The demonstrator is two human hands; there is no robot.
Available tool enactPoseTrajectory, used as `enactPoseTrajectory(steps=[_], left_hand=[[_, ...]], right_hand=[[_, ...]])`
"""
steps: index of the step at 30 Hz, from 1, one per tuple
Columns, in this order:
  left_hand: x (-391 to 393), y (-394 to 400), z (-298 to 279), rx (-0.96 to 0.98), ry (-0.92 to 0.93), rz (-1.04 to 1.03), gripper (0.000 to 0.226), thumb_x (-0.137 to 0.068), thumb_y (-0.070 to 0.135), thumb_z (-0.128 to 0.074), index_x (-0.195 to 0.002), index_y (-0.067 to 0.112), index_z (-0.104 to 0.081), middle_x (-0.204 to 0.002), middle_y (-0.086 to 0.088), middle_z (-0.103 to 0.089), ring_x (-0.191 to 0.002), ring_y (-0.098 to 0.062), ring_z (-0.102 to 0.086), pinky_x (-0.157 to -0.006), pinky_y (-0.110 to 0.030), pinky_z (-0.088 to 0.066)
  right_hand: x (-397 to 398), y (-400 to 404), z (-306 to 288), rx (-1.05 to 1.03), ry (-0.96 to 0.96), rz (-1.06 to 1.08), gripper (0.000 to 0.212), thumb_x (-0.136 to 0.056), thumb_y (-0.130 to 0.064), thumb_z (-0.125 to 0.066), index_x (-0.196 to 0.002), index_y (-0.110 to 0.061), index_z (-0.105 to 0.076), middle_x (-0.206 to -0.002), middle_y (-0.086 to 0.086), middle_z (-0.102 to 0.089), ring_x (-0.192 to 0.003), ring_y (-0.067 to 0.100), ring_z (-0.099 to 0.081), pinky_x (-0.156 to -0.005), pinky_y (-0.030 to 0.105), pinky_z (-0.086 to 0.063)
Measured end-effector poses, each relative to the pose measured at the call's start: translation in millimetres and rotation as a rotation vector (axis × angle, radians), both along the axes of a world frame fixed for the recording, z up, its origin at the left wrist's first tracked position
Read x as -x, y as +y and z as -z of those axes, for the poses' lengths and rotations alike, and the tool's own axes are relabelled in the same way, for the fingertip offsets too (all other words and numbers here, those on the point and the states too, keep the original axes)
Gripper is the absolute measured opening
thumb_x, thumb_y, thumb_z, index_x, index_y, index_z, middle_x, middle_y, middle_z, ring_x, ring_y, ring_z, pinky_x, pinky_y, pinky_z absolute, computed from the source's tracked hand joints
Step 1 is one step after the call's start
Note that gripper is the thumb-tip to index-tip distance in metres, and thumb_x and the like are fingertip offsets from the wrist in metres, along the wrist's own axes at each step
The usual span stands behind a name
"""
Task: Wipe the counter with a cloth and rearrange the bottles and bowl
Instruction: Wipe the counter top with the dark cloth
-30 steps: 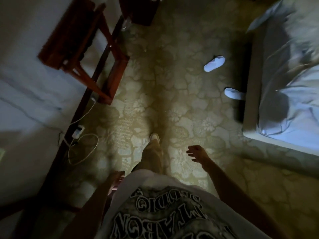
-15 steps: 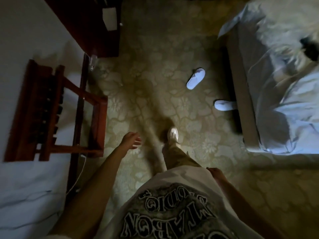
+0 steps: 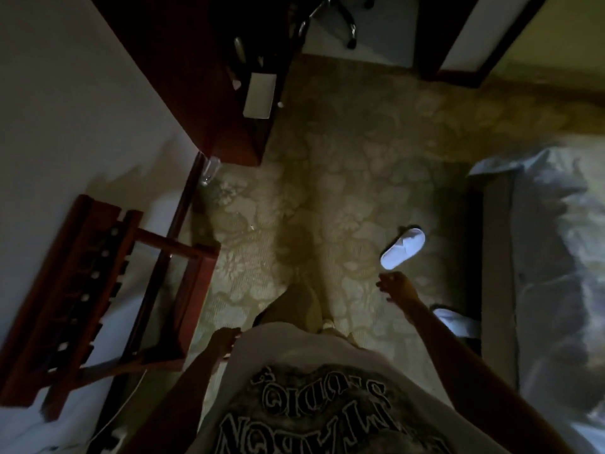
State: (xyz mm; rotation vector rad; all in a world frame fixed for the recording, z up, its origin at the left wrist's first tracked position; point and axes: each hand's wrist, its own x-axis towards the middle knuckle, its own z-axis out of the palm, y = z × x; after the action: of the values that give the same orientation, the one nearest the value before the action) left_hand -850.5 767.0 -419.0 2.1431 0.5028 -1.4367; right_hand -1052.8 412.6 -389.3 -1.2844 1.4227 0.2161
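Your carpet (image 3: 353,178) looks matt, woven with a raised floral pattern. Rack (image 3: 98,290) and cabinet (image 3: 183,77): reddish wood with a dull sheen. Slipper (image 3: 403,248): soft white cloth. Bedding (image 3: 556,257): crumpled cloth. Bottle (image 3: 209,170): clear plastic.

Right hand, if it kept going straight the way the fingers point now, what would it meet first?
Probably the white slipper on the carpet. The right hand is empty, fingers loosely spread, pointing up and slightly left in the picture. The slipper lies just beyond, but the hand is likely well above the floor; depth is unclear.
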Motion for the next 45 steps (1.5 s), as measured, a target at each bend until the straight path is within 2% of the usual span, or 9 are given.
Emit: enactPoseTrajectory(steps=[6, 20, 23, 27, 32, 34, 36, 38, 45], left_hand=[[-112.1, -121.3, 30.6, 0.005, 0.070, -0.027, 0.023, -0.098, 0.020, -0.053, -0.093, 0.000, -0.064, -0.092, -0.015, -0.060, -0.069, -0.025, -0.052, -0.075, -0.032, -0.037], [-416.8, -544.1, -19.9, 0.323, -0.036, 0.360, 0.031, -0.099, 0.024, -0.050, -0.121, 0.003, -0.056, -0.107, -0.010, -0.066, -0.087, -0.022, -0.065, -0.068, -0.030, -0.050], [-452.3, -601.3, -13.7, 0.313, -0.061, 0.379, 0.019, -0.101, 0.021, -0.047, -0.112, 0.008, -0.054, -0.101, -0.009, -0.062, -0.087, -0.024, -0.060, -0.068, -0.030, -0.047], [-524.7, -678.0, -2.6, 0.286, -0.064, 0.336, 0.036, -0.101, 0.013, -0.046, -0.132, -0.005, -0.049, -0.084, 0.000, -0.065, -0.073, -0.014, -0.061, -0.069, -0.029, -0.047], [-611.1, -788.4, -88.1, 0.412, -0.579, 0.265, 0.024, -0.092, 0.034, -0.059, -0.108, 0.016, -0.064, -0.106, -0.005, -0.066, -0.103, -0.029, -0.064, -0.091, -0.043, -0.053], [-645.4, -826.9, -143.8, 0.483, -0.762, 0.272, 0.007, -0.094, 0.024, -0.060, -0.098, 0.023, -0.065, -0.100, 0.006, -0.062, -0.095, -0.014, -0.061, -0.085, -0.022, -0.051], [-681.6, -855.9, -199.5, 0.495, -1.056, 0.388, 0.013, -0.095, 0.016, -0.058, -0.106, 0.016, -0.066, -0.106, 0.008, -0.056, -0.088, 0.003, -0.053, -0.082, -0.008, -0.044], [-716.7, -875.6, -250.1, 0.499, -1.325, 0.437, 0.017, -0.096, 0.023, -0.057, -0.109, 0.018, -0.065, -0.111, 0.006, -0.057, -0.095, 0.001, -0.056, -0.088, -0.016, -0.047], [-849.2, -887.6, -374.2, 0.188, -1.743, 0.501, 0.034, -0.098, 0.041, -0.046, -0.127, 0.025, -0.054, -0.131, -0.005, -0.052, -0.121, -0.024, -0.050, -0.102, -0.038, -0.041]], right_hand=[[-97.5, -95.1, 10.9, -0.054, 0.029, 0.065, 0.028, -0.097, -0.009, -0.047, -0.071, -0.015, -0.057, -0.091, 0.013, -0.060, -0.063, 0.017, -0.050, -0.057, 0.024, -0.033], [-238.7, -291.5, 15.3, -0.231, 0.015, 0.562, 0.024, -0.100, -0.022, -0.047, -0.118, -0.008, -0.054, -0.101, 0.015, -0.060, -0.084, 0.026, -0.057, -0.063, 0.029, -0.040], [-308.7, -365.3, 18.9, -0.145, -0.038, 0.448, 0.028, -0.100, -0.027, -0.048, -0.119, -0.008, -0.054, -0.108, 0.014, -0.062, -0.095, 0.026, -0.059, -0.074, 0.035, -0.046], [-432.3, -489.5, 5.4, -0.015, -0.163, 0.264, 0.014, -0.100, -0.020, -0.047, -0.103, -0.009, -0.054, -0.102, 0.015, -0.058, -0.075, 0.017, -0.055, -0.060, 0.027, -0.041], [-598.7, -638.2, -30.8, 0.101, -0.347, -0.041, 0.017, -0.091, -0.022, -0.058, -0.095, -0.005, -0.059, -0.109, 0.031, -0.061, -0.097, 0.034, -0.061, -0.067, 0.027, -0.041], [-666.0, -687.3, -46.3, 0.185, -0.440, -0.155, 0.051, -0.073, -0.039, -0.065, -0.106, -0.002, -0.058, -0.105, 0.022, -0.062, -0.091, 0.015, -0.066, -0.068, 0.018, -0.044], [-740.1, -719.7, -85.1, 0.274, -0.536, -0.253, 0.042, -0.079, -0.035, -0.072, -0.102, -0.003, -0.058, -0.092, 0.010, -0.062, -0.076, -0.009, -0.064, -0.067, 0.012, -0.046], [-814.2, -736.0, -128.8, 0.380, -0.651, -0.355, 0.020, -0.092, -0.014, -0.062, -0.106, -0.001, -0.059, -0.093, 0.004, -0.063, -0.080, -0.012, -0.063, -0.070, 0.011, -0.048], [-1027.1, -752.9, -288.7, 1.017, -1.121, -0.713, 0.037, -0.097, -0.041, -0.049, -0.125, -0.017, -0.054, -0.122, -0.001, -0.056, -0.114, 0.015, -0.055, -0.096, 0.029, -0.045]])
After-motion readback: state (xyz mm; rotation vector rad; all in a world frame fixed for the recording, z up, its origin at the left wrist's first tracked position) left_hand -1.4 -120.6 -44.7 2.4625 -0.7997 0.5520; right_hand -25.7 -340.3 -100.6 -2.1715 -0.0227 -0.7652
